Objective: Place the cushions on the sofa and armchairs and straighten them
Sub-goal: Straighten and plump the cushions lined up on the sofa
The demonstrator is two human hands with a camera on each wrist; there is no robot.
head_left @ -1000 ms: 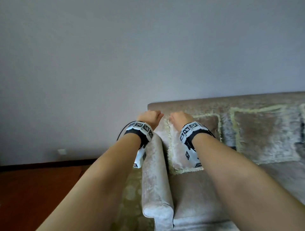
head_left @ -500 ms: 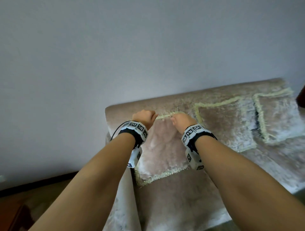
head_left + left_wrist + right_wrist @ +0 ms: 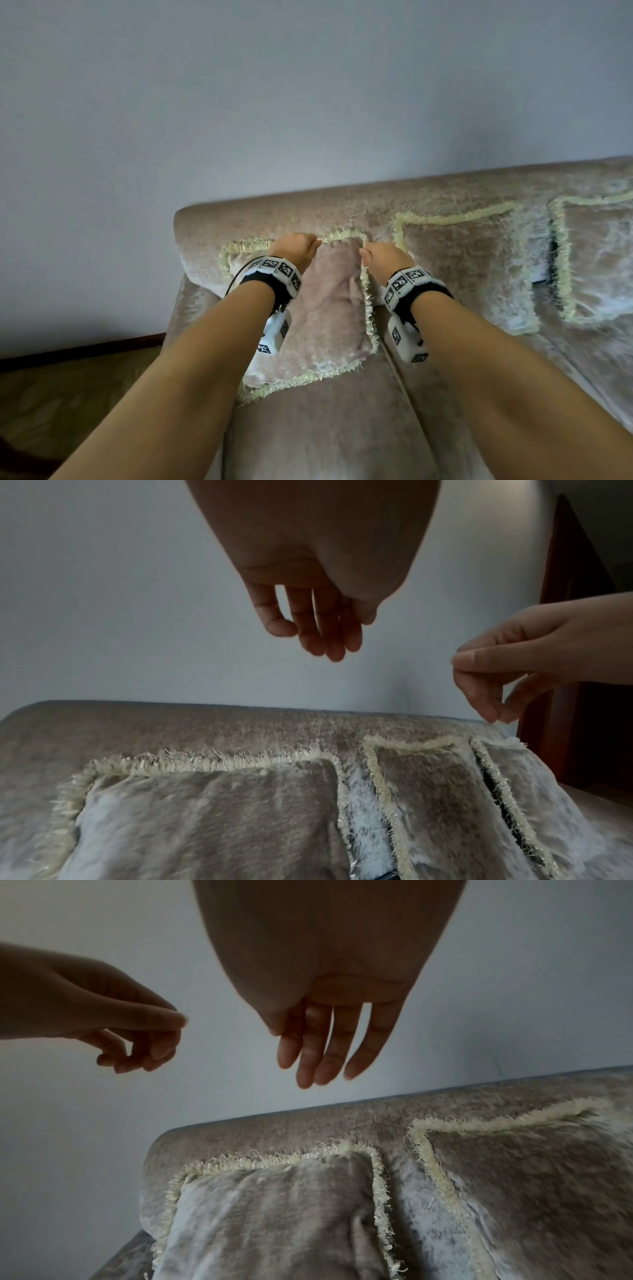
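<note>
While both hands hover above it, a plush beige cushion (image 3: 329, 308) leans against the backrest at the far left end of a sofa (image 3: 342, 428), its fringed top edge pointing up toward the wall (image 3: 274, 102) and its long axis running from the seat up the backrest, slightly skewed. The left hand (image 3: 295, 248) hangs just over the cushion's upper edge, fingers (image 3: 325, 631) loose and holding nothing; the right hand (image 3: 385, 257) hangs over the upper right corner, fingers (image 3: 322, 1056) nearly straight and likewise free of the fabric. The wrist views show clear air between fingertips and cushion. A second cushion (image 3: 462, 267) stands just beside it to the right, and a third (image 3: 596, 260) farther right. All three are squarish, covered in shaggy, shiny pile matching the sofa's upholstery, and edged with a pale cream fringe (image 3: 370, 308).
</note>
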